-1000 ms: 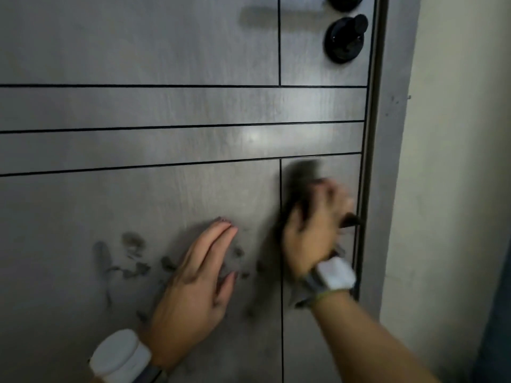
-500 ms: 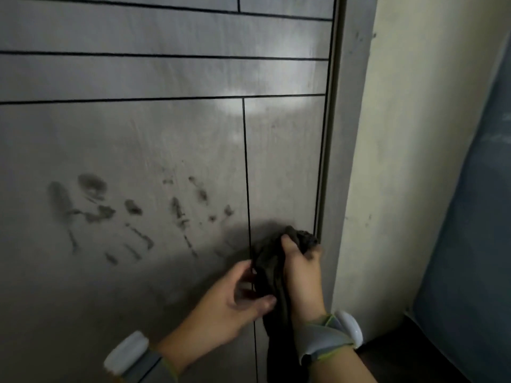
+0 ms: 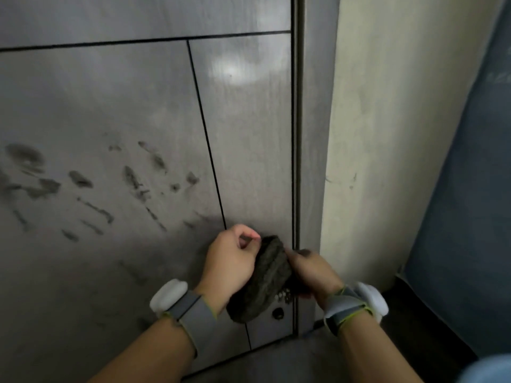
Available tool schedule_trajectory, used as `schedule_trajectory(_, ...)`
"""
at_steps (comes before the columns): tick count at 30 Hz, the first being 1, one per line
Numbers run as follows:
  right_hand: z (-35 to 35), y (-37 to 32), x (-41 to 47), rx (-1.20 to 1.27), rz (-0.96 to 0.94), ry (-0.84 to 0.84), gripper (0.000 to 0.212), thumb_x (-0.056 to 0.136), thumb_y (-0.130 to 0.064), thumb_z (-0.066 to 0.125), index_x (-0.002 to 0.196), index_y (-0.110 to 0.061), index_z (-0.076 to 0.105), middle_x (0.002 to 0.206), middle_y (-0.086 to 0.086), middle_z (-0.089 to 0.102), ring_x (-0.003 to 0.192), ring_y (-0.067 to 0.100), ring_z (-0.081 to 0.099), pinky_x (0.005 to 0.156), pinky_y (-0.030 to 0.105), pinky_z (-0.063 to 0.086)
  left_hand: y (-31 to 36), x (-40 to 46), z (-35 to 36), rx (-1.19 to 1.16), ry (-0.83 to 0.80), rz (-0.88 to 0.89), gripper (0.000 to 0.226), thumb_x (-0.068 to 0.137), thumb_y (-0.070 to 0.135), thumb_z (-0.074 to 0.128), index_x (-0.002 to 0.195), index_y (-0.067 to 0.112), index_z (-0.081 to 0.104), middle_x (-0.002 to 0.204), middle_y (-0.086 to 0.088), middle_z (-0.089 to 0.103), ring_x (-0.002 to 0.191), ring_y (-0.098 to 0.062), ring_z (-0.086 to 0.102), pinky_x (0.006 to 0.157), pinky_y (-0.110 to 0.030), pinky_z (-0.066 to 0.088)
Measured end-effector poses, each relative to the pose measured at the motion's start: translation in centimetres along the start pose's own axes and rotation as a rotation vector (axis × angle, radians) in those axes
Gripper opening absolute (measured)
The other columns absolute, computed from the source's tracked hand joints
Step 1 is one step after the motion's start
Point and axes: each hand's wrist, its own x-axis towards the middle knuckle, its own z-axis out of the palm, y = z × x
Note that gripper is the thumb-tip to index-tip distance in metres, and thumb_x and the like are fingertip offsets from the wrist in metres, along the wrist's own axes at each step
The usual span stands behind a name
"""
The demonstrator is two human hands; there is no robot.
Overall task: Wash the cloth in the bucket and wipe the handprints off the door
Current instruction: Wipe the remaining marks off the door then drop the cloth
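Both hands gripped dark cloth (image 3: 262, 283) before door (image 3: 110, 92): left hand (image 3: 229, 261) and right hand (image 3: 312, 269) curled round it; handprints (image 3: 83, 183) unwiped

Both forearms enter from the near edge, bare, each with a grey wrist strap carrying a white module. The left hand (image 3: 231, 259) is raised, fingers curled inward, thumb and fingertips pinched together. The right hand (image 3: 313, 272) sits just to its right, fingers curled in a grip, knuckles facing the camera.
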Motion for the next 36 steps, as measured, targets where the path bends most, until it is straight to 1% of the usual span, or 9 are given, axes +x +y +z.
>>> schedule_trajectory(3,-1.1,0.6,-0.7,0.281,-0.107,-0.031,0.057,0.081,-0.067,0.053,0.098,-0.016,0.072,0.1,0.0,0.072,0.09,0.007,0.068,0.083,0.03,0.052,0.5,0.9,1.0,-0.163,0.004,-0.095,0.016,0.087,0.012,0.066,0.078,0.025,0.069,0.069,0.009,0.066,0.066,-0.006,0.061,0.058,-0.015,0.045)
schedule_trajectory(7,-1.4,1.9,-1.5,0.903,-0.242,-0.205,0.046,0.079,-0.034,0.067,0.116,-0.01,0.052,0.105,0.009,0.068,0.09,0.017,0.068,0.073,0.036,0.053,2.1,1.2,2.7,-0.454,-0.051,-0.23,0.018,0.087,0.0,0.064,0.094,0.016,0.069,0.089,-0.006,0.072,0.075,-0.011,0.065,0.06,-0.015,0.048)
schedule_trajectory(12,-1.9,3.9,-0.3,1.024,-0.196,-0.043,0.056,0.08,-0.005,0.07,0.123,-0.013,0.036,0.113,0.019,0.064,0.094,0.032,0.067,0.072,0.045,0.055,3.3,0.5,5.2,-0.434,-0.194,-0.159,0.034,0.083,-0.005,0.064,0.113,0.012,0.066,0.104,-0.009,0.071,0.09,-0.014,0.068,0.077,-0.016,0.052)
schedule_trajectory(16,-2.2,7.3,1.8,1.11,-0.039,0.257,0.042,0.083,-0.005,0.066,0.117,-0.021,0.045,0.104,0.014,0.066,0.087,0.026,0.069,0.074,0.039,0.057,2.5,0.1,7.0,0.186,-0.287,0.145,0.038,0.085,0.011,0.063,0.12,0.025,0.061,0.115,0.0,0.063,0.105,-0.014,0.057,0.09,-0.021,0.043)
schedule_trajectory(19,-1.9,11.4,3.3,0.963,0.155,0.429,0.022,0.091,-0.016,0.054,0.11,-0.008,0.06,0.112,0.02,0.066,0.101,0.034,0.063,0.093,0.047,0.05,1.5,0.0,5.9,0.674,-0.155,0.498,0.043,0.077,0.015,0.054,0.118,0.026,0.062,0.121,0.002,0.053,0.122,-0.022,0.045,0.102,-0.037,0.038)
schedule_trajectory(24,1.1,14.4,4.4,0.84,0.418,0.469,0.05,0.087,-0.005,0.056,0.134,-0.004,0.039,0.122,0.026,0.056,0.111,0.041,0.055,0.101,0.048,0.043,-0.7,0.1,3.2,1.204,-0.115,0.745,0.058,0.072,0.024,0.072,0.128,0.017,0.061,0.144,-0.011,0.049,0.139,-0.034,0.036,0.111,-0.065,0.024)
schedule_trajectory(29,4.4,13.1,7.5,0.953,0.407,0.479,0.042,0.084,-0.001,0.051,0.125,-0.008,0.043,0.119,0.028,0.056,0.108,0.044,0.056,0.097,0.052,0.045,-2.2,0.6,1.5,1.405,-0.135,0.757,0.064,0.083,0.029,0.056,0.145,0.015,0.043,0.158,-0.005,0.029,0.146,-0.028,0.021,0.112,-0.062,0.023)
schedule_trajectory(32,5.0,11.9,7.7,0.938,0.353,0.592,0.031,0.078,-0.009,0.044,0.102,-0.029,0.051,0.106,0.024,0.062,0.093,0.042,0.063,0.088,0.055,0.051,-2.5,0.9,1.4,1.443,-0.084,0.805,0.06,0.086,0.024,0.026,0.142,0.017,0.047,0.154,-0.003,0.036,0.143,-0.026,0.031,0.11,-0.059,0.03)
schedule_trajectory(36,3.8,7.3,7.0,0.837,0.229,0.763,0.027,0.08,-0.013,0.047,0.098,-0.031,0.055,0.106,0.022,0.06,0.075,0.033,0.059,0.078,0.043,0.053,-2.1,1.2,1.1,1.356,-0.032,0.895,0.052,0.093,0.015,0.027,0.138,0.018,0.053,0.149,-0.001,0.044,0.138,-0.023,0.039,0.106,-0.056,0.039)
